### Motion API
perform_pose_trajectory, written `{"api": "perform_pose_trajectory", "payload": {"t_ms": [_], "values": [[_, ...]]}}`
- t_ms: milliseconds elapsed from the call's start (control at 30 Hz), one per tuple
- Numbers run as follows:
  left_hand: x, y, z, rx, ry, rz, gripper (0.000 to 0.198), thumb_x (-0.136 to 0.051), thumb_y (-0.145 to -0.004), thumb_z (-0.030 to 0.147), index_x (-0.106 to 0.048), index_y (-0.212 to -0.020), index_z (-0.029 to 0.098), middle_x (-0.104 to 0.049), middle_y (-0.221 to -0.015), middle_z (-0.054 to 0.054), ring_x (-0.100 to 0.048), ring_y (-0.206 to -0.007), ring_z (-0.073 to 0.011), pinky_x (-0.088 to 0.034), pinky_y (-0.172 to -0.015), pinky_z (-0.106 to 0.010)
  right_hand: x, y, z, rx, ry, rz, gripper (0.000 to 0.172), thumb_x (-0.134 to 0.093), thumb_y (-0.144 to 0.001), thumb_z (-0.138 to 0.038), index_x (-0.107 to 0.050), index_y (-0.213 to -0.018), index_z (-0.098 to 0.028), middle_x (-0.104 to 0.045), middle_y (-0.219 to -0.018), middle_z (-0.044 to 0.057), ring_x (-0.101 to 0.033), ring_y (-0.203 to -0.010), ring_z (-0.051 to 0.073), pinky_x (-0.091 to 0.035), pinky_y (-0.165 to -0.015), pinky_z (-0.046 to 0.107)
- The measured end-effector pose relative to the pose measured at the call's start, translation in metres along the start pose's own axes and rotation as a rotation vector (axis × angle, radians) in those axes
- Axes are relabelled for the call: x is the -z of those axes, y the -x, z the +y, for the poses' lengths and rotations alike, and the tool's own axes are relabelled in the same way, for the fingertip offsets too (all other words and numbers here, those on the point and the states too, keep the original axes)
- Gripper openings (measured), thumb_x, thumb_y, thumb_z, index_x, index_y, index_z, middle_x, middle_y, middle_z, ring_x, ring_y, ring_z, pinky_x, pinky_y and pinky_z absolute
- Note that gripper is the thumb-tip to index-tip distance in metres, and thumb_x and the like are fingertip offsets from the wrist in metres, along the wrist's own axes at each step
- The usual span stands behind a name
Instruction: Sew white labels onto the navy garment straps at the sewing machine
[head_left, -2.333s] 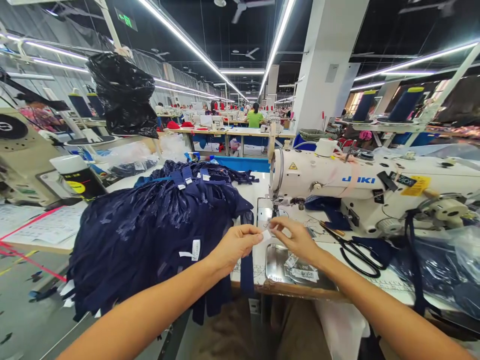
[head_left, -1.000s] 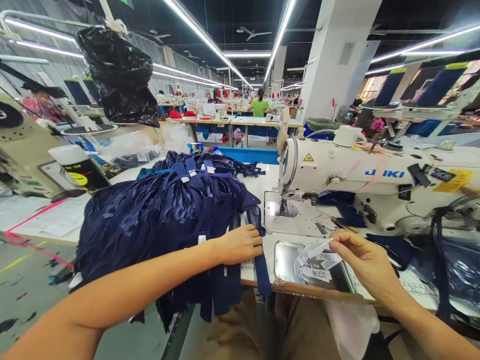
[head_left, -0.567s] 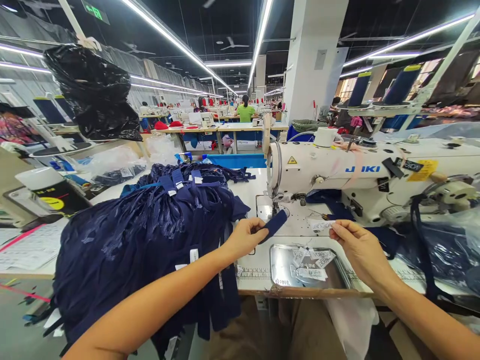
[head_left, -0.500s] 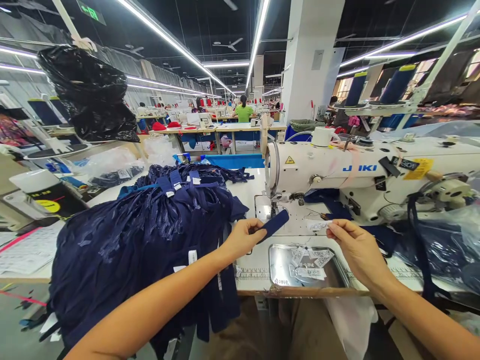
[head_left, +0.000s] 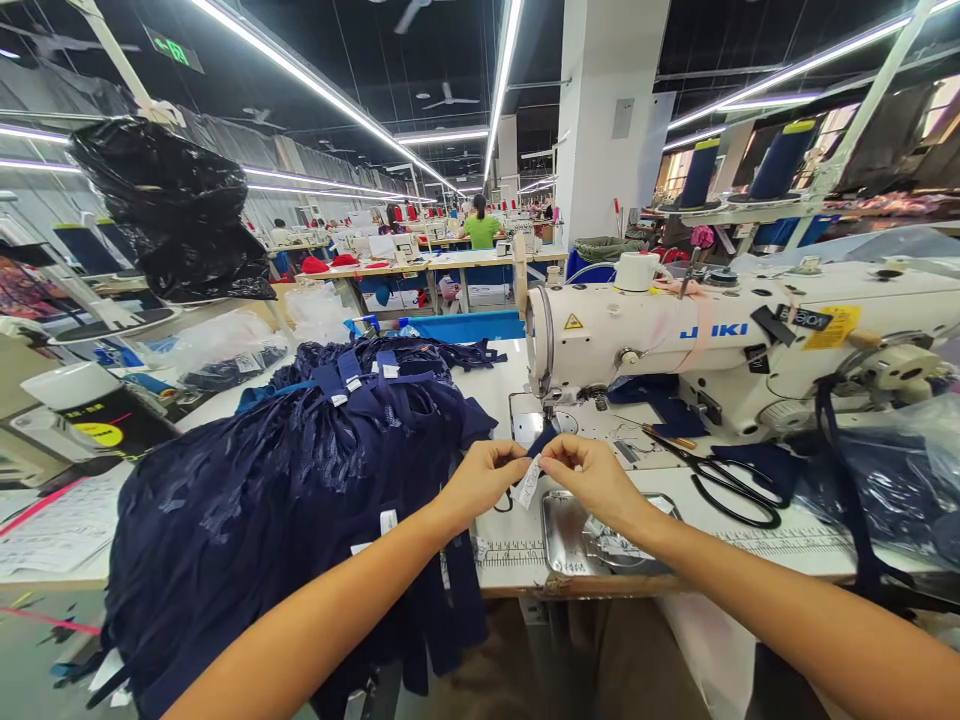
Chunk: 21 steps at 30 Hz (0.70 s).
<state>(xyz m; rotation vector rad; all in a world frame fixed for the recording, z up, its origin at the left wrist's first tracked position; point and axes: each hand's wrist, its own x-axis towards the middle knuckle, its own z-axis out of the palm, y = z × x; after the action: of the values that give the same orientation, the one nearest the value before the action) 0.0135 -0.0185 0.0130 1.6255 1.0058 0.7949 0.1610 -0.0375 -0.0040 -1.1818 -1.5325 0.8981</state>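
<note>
My left hand (head_left: 491,478) pinches a navy fabric strip (head_left: 543,438) just in front of the sewing machine's needle area. Close against it, my right hand (head_left: 589,478) is closed on a white printed label (head_left: 529,482), which hangs at the strip between my fingertips. The white sewing machine (head_left: 645,325) stands right behind both hands. Below my right hand lies a metal tray (head_left: 559,525) with several more labels (head_left: 611,540), partly hidden by the hand and forearm.
A big heap of navy garments (head_left: 285,480) covers the table's left side and hangs over its front edge. Black-handled scissors (head_left: 739,485) lie on the right. A plastic bag of navy fabric (head_left: 862,490) sits at far right. A ruler tape (head_left: 517,553) runs along the front edge.
My right hand has moved left with the label, from above the tray's right side to the strip at my left hand. The scissors, formerly hidden behind it, now show.
</note>
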Motion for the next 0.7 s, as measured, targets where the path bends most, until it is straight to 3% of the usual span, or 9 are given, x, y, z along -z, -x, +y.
{"api": "perform_pose_trajectory", "payload": {"t_ms": [333,533,700], "values": [[-0.006,-0.002,-0.007,0.003,0.069,0.048,0.03,-0.065,-0.06,0.04,-0.057,-0.059,0.012,-0.045,-0.055,0.003,-0.035,-0.052,-0.0062,-0.027,-0.048,-0.02,-0.004,-0.002,0.007,0.016,0.082,0.055,0.012,-0.05,-0.067,-0.026,-0.049,-0.058,-0.018,-0.047,-0.053,-0.003,-0.043,-0.053,0.011,-0.034,-0.051,0.024],[-0.006,-0.001,-0.008,0.02,0.076,0.082,0.029,-0.064,-0.061,0.038,-0.055,-0.055,0.011,-0.04,-0.051,0.005,-0.03,-0.049,-0.0048,-0.023,-0.047,-0.02,0.001,-0.003,0.015,0.016,0.041,0.017,0.017,-0.049,-0.069,-0.032,-0.053,-0.061,-0.017,-0.048,-0.055,-0.003,-0.042,-0.052,0.011,-0.034,-0.052,0.025],[-0.006,-0.001,-0.006,0.004,0.054,0.086,0.028,-0.064,-0.062,0.037,-0.055,-0.057,0.011,-0.041,-0.052,0.005,-0.03,-0.049,-0.005,-0.023,-0.047,-0.02,0.007,-0.002,0.02,0.119,0.18,0.039,0.015,-0.049,-0.073,-0.028,-0.054,-0.063,-0.018,-0.052,-0.058,-0.002,-0.046,-0.057,0.013,-0.035,-0.059,0.026]]}}
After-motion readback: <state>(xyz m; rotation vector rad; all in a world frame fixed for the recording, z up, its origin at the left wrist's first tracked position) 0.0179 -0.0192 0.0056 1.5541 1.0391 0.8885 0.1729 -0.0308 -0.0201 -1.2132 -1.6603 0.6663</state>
